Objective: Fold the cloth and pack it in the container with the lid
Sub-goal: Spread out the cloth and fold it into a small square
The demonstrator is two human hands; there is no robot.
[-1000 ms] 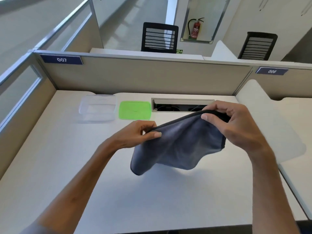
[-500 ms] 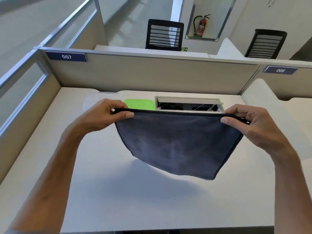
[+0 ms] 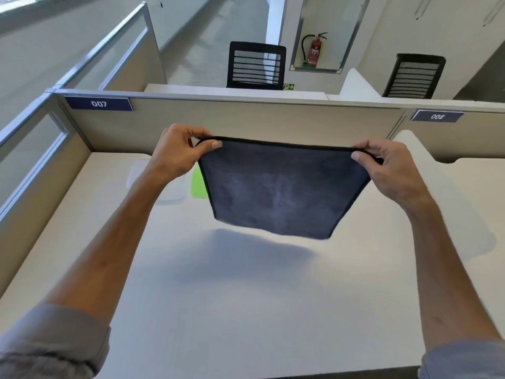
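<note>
Two pinches hold the cloth [image 3: 278,187] up: left hand [image 3: 177,151] and right hand [image 3: 390,168] at its top corners.

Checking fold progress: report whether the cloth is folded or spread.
Spread: the cloth hangs flat between left hand and right hand.

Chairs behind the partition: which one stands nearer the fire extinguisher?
The left black chair, just beside the fire extinguisher; the other black chair stands farther right.

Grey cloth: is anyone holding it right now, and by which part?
Yes. The grey cloth hangs above the desk, pinched at its top corners by the left hand and right hand.
</note>
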